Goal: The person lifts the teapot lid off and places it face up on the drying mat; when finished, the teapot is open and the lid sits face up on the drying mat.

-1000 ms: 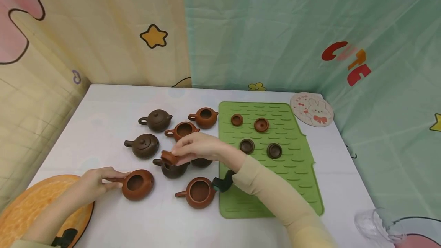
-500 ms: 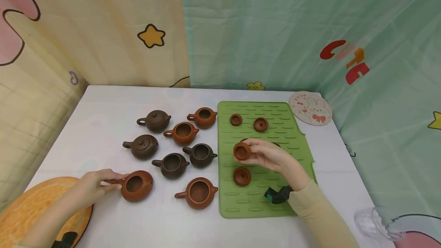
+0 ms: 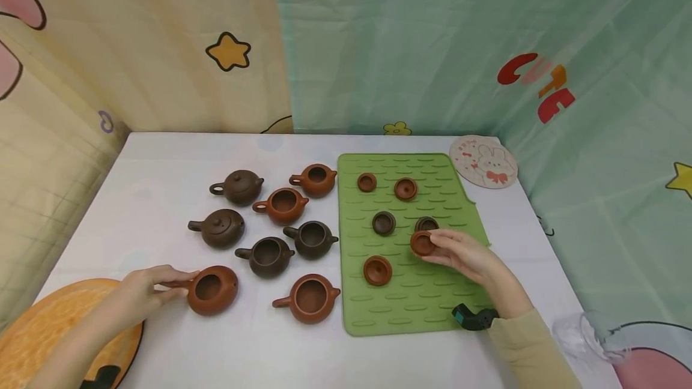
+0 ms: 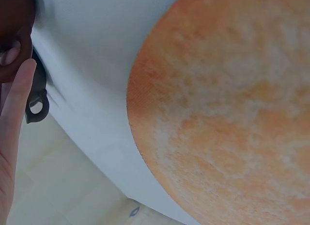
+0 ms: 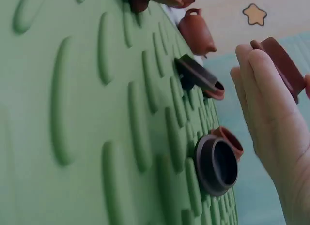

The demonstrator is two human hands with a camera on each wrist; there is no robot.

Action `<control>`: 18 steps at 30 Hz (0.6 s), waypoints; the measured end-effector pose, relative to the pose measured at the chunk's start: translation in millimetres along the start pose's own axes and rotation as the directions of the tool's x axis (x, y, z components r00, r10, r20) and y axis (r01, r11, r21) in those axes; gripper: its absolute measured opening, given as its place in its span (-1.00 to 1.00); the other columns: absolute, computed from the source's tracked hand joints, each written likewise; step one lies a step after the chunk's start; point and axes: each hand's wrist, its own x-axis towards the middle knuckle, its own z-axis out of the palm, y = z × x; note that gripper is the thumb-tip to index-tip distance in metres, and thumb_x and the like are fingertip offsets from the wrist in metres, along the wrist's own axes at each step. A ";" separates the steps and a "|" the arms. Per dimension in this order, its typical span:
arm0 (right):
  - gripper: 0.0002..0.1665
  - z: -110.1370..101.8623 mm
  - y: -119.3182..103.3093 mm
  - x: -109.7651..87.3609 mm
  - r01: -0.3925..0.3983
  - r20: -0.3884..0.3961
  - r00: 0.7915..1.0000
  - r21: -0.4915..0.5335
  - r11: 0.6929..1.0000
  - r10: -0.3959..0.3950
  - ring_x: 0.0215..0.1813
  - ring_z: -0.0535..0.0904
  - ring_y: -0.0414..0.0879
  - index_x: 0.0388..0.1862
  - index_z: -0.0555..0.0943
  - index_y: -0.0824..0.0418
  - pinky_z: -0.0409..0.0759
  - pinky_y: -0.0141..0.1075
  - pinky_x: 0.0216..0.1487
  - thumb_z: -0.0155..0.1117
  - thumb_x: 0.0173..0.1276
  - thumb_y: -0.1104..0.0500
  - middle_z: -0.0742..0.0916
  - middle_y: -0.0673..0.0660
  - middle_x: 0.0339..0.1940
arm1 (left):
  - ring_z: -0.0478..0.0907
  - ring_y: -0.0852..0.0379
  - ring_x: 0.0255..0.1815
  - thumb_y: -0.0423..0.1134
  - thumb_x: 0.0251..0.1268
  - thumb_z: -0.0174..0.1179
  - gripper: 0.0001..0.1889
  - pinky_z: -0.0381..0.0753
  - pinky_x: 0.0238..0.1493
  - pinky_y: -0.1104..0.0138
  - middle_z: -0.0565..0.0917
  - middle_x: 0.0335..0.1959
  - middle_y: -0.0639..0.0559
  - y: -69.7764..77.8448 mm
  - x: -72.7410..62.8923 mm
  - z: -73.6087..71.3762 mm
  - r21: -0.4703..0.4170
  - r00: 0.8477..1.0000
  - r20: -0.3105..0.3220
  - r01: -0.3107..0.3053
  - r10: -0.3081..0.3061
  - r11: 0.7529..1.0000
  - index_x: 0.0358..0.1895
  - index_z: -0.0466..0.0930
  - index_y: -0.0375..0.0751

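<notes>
Since a second ago, the right hand (image 3: 462,254) has moved from over the dark pots to the right part of the mat. It carried a small round red-brown clay lid (image 3: 421,244) with it. The left hand (image 3: 148,287) has stayed in its place.

The right hand's fingers pinch this lid and hold it up over the mat, hollow side facing up. It is just beside a small round dark brown clay lid (image 3: 427,224). The left hand's fingers pinch the handle of a round red-brown clay teapot (image 3: 212,290), which is toward the left edge of the counter (image 3: 178,155).

The bumpy green mat (image 3: 400,317) lies toward the counter's right edge. Four more lids sit on it: three red-brown and one dark brown. Between the mat and the counter's left edge are seven more teapots, red-brown and dark brown. Two dark ones wear their lids.

A flat round orange mat (image 3: 27,323) lies at the near left corner, under the left arm. A round pink bunny coaster (image 3: 483,162) lies at the far right corner.
</notes>
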 end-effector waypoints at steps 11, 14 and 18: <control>-0.32 -8.7 18.1 -9.8 -0.089 -0.118 0.991 -0.181 0.979 0.068 0.02 0.67 -0.21 0.39 0.18 0.64 0.61 -0.31 0.15 0.01 0.57 0.12 0.22 0.58 0.45 | 0.50 0.62 -0.26 -0.55 -0.18 0.49 -0.61 0.58 -0.42 0.59 0.71 -0.37 0.16 -5.8 -3.2 4.3 -0.047 0.993 -0.068 -0.104 0.101 0.993 -0.15 0.76 -0.25; -0.35 -10.9 19.8 -13.2 -0.102 -0.132 0.988 -0.225 0.969 0.073 0.02 0.67 -0.17 0.36 0.24 0.64 0.62 -0.31 0.13 0.02 0.56 0.14 0.25 0.59 0.43 | 0.50 0.62 -0.27 -0.55 -0.17 0.48 -0.61 0.58 -0.42 0.60 0.71 -0.36 0.19 -7.2 -4.2 5.2 -0.064 0.992 -0.081 -0.106 0.100 0.992 -0.15 0.77 -0.23; -0.39 -15.8 21.4 -19.4 -0.117 -0.147 0.986 -0.300 0.947 0.075 0.03 0.68 -0.09 0.32 0.31 0.64 0.64 -0.29 0.09 0.03 0.55 0.15 0.36 0.58 0.36 | 0.51 0.61 -0.28 -0.52 -0.12 0.47 -0.63 0.60 -0.42 0.57 0.70 -0.32 0.26 -7.9 -5.0 5.2 -0.110 0.994 -0.077 -0.088 0.080 0.990 -0.13 0.76 -0.22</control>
